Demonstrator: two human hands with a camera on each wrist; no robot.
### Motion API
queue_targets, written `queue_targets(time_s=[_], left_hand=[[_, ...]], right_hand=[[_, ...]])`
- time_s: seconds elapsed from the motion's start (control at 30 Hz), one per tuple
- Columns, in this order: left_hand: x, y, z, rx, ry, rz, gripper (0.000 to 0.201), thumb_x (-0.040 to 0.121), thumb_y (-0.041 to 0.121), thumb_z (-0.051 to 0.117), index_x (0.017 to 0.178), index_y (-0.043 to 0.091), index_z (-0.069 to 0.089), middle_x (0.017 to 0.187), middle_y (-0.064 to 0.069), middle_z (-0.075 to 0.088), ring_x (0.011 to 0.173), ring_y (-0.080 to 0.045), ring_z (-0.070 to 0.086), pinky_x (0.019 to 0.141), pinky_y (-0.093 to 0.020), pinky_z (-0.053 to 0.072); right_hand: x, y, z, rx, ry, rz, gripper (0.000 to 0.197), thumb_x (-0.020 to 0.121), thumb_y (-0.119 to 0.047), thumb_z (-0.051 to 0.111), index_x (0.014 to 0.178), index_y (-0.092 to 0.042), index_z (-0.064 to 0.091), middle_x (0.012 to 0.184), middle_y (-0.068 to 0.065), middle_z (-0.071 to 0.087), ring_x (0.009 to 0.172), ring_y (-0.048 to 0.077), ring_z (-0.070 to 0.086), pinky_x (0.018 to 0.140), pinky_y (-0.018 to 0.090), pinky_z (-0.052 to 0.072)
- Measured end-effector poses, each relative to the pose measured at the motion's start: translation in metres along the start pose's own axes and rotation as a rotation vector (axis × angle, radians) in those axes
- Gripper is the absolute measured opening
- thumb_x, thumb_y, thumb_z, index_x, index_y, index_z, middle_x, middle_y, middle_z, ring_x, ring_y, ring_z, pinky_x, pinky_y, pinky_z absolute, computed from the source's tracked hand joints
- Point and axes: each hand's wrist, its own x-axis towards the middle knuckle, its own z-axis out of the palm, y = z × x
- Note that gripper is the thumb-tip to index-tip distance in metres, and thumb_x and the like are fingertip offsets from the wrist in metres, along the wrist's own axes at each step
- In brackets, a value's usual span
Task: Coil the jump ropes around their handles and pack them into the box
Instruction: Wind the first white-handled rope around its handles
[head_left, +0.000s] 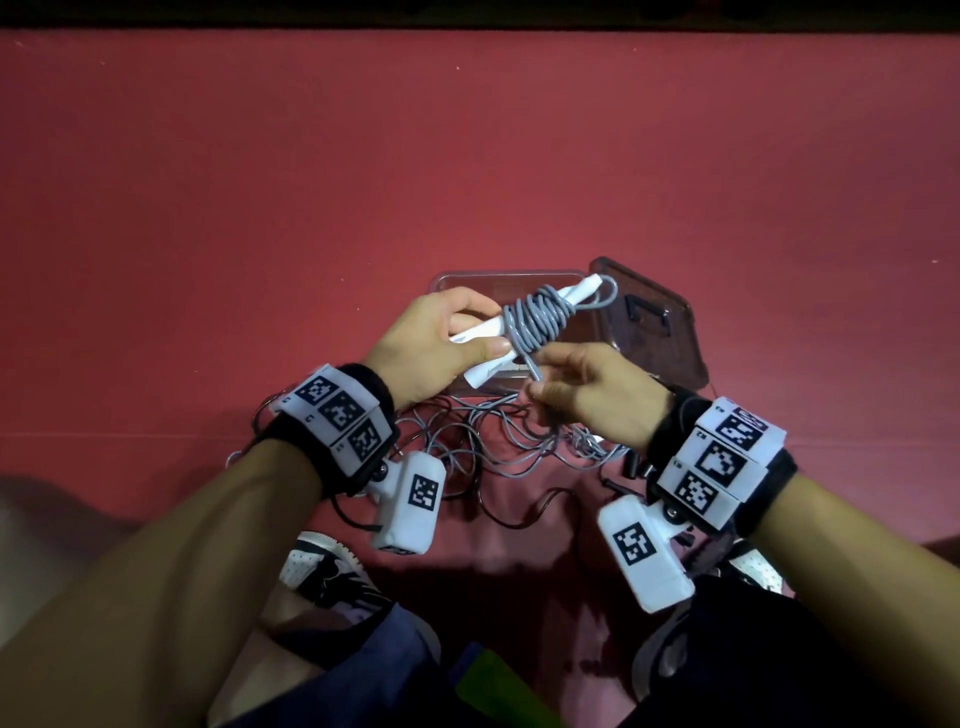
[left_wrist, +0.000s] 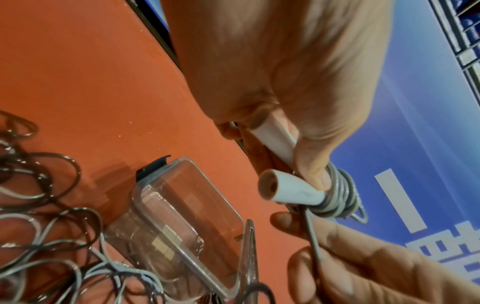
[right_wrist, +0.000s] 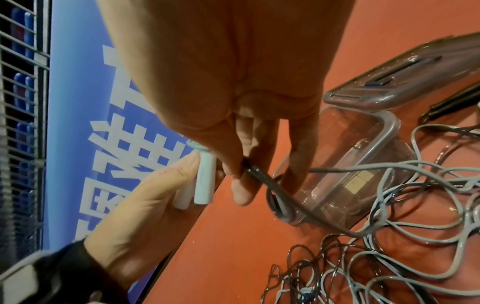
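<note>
Two white handles (head_left: 485, 332) sit half-hidden in left hand (head_left: 421, 348) fingers; right hand (head_left: 597, 395) pinches grey rope (head_left: 535, 371).

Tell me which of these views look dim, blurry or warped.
Head view: dim, darkened corners, bowed at the edges, yet the left hand and white handles are sharp. Left wrist view: hand looms soft; clear box shows glare. Right wrist view: right hand is shadowed, grey rope slightly smeared.

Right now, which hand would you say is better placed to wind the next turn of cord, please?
Right, probably. The right hand already pinches the free grey cord just below the coil, while the left hand has its grip on the white handles, steadying them.
</note>
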Motion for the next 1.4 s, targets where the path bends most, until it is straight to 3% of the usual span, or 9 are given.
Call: queue_targets(time_s=[0.2, 0.33, 0.43, 0.7, 0.83, 0.97, 1.1, 1.23, 1.4], left_hand=[[0.001, -0.005, 0.002, 0.178, 0.033, 0.003, 0.05, 0.074, 0.051, 0.078, 0.119, 0.03, 0.068, 0.109, 0.004, 0.076, 0.104, -0.012, 0.071, 0.098, -0.038, 0.054], [0.001, -0.004, 0.001, 0.318, 0.099, 0.034, 0.037, 0.087, 0.034, 0.078, 0.121, 0.021, 0.072, 0.111, 0.008, 0.075, 0.111, -0.01, 0.068, 0.101, -0.034, 0.051], [0.002, -0.009, -0.001, 0.411, 0.13, -0.002, 0.038, 0.083, 0.044, 0.077, 0.115, 0.024, 0.074, 0.106, 0.004, 0.077, 0.105, -0.015, 0.069, 0.097, -0.036, 0.052], [0.003, -0.01, 0.007, 0.837, 0.047, 0.04, 0.029, 0.09, 0.046, 0.069, 0.115, 0.03, 0.066, 0.1, 0.003, 0.075, 0.102, -0.027, 0.062, 0.098, -0.036, 0.032], [0.0, -0.008, 0.012, 0.942, -0.062, 0.081, 0.022, 0.091, 0.047, 0.066, 0.11, 0.035, 0.068, 0.092, 0.006, 0.071, 0.096, -0.024, 0.058, 0.096, -0.035, 0.031], [-0.001, -0.01, 0.016, 1.005, -0.153, 0.132, 0.015, 0.091, 0.045, 0.067, 0.1, 0.034, 0.069, 0.07, 0.011, 0.057, 0.086, -0.021, 0.054, 0.093, -0.033, 0.027], [0.0, -0.013, 0.013, 0.993, -0.194, 0.151, 0.02, 0.089, 0.045, 0.07, 0.109, 0.047, 0.071, 0.062, 0.013, 0.052, 0.084, -0.018, 0.046, 0.095, -0.034, 0.028], [0.001, -0.012, 0.011, 0.988, -0.211, 0.173, 0.022, 0.089, 0.04, 0.072, 0.11, 0.047, 0.072, 0.06, 0.016, 0.049, 0.088, -0.019, 0.046, 0.095, -0.036, 0.028], [0.001, -0.009, 0.008, 0.994, -0.23, 0.227, 0.028, 0.09, 0.04, 0.072, 0.117, 0.046, 0.07, 0.088, 0.011, 0.07, 0.102, -0.015, 0.049, 0.085, -0.032, 0.015]], right_hand=[[-0.005, -0.004, 0.009, -0.051, -0.05, 0.001, 0.016, 0.101, 0.003, 0.048, 0.091, -0.008, 0.056, 0.073, 0.016, 0.062, 0.057, 0.016, 0.063, 0.057, 0.026, 0.056], [-0.004, -0.004, 0.007, -0.161, -0.004, 0.015, 0.015, 0.1, -0.007, 0.055, 0.088, 0.001, 0.058, 0.065, 0.01, 0.067, 0.048, 0.01, 0.06, 0.05, 0.018, 0.046], [-0.003, -0.004, 0.008, -0.259, -0.011, 0.003, 0.015, 0.099, -0.01, 0.059, 0.084, -0.005, 0.059, 0.066, 0.006, 0.07, 0.049, 0.008, 0.058, 0.051, 0.016, 0.042], [0.004, -0.005, -0.003, -0.375, 0.065, -0.068, 0.023, 0.09, -0.021, 0.059, 0.072, -0.029, 0.068, 0.07, 0.004, 0.07, 0.071, 0.032, 0.067, 0.079, 0.049, 0.057], [0.006, -0.007, -0.003, -0.393, 0.042, -0.109, 0.021, 0.095, -0.007, 0.059, 0.099, -0.018, 0.077, 0.082, 0.004, 0.076, 0.07, 0.023, 0.066, 0.072, 0.037, 0.056], [0.008, -0.005, -0.004, -0.384, 0.015, -0.104, 0.021, 0.097, -0.003, 0.059, 0.101, -0.013, 0.077, 0.082, 0.0, 0.077, 0.07, 0.003, 0.068, 0.068, 0.013, 0.048], [0.009, -0.003, -0.007, -0.365, -0.005, -0.111, 0.018, 0.096, -0.005, 0.061, 0.096, -0.015, 0.076, 0.083, 0.0, 0.078, 0.079, 0.015, 0.074, 0.076, 0.023, 0.056], [0.01, -0.002, -0.011, -0.413, 0.012, -0.098, 0.015, 0.094, -0.01, 0.066, 0.091, -0.021, 0.075, 0.079, -0.008, 0.076, 0.07, 0.014, 0.07, 0.067, 0.025, 0.054], [0.012, -0.001, -0.014, -0.4, 0.021, -0.096, 0.014, 0.094, -0.008, 0.067, 0.092, -0.019, 0.076, 0.079, -0.006, 0.076, 0.073, 0.002, 0.069, 0.073, 0.023, 0.052]])
